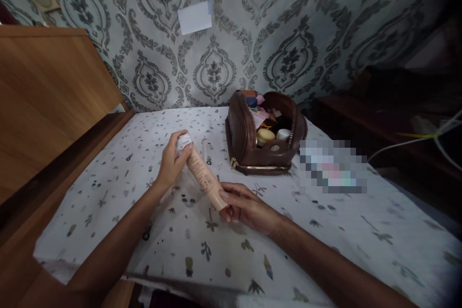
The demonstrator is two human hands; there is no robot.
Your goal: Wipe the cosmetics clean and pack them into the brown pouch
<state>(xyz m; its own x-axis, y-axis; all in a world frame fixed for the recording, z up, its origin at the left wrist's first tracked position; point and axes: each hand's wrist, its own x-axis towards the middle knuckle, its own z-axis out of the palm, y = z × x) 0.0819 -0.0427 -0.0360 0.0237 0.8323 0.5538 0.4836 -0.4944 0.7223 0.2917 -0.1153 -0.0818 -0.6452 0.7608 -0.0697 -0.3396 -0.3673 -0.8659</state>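
Observation:
A peach-coloured tube (205,176) with printed text and a white cap (184,142) is held at a slant above the patterned tabletop cover. My left hand (173,159) grips the capped upper end, its fingers wrapped round the cap. The lower, flat end is pinched between the thumb and fingers of my right hand (245,206). Just behind the tube, a thin clear object (204,150) lies on the cover. To the right stands an open brown bag (265,154) with a gold zip, holding jars and several small items.
A pixelated flat item (334,167) lies right of the bag. The white patterned cover (195,245) spreads over the table. A wooden panel (54,101) rises at the left, and a patterned wall (216,62) stands behind. A pale cable (397,142) hangs at the right.

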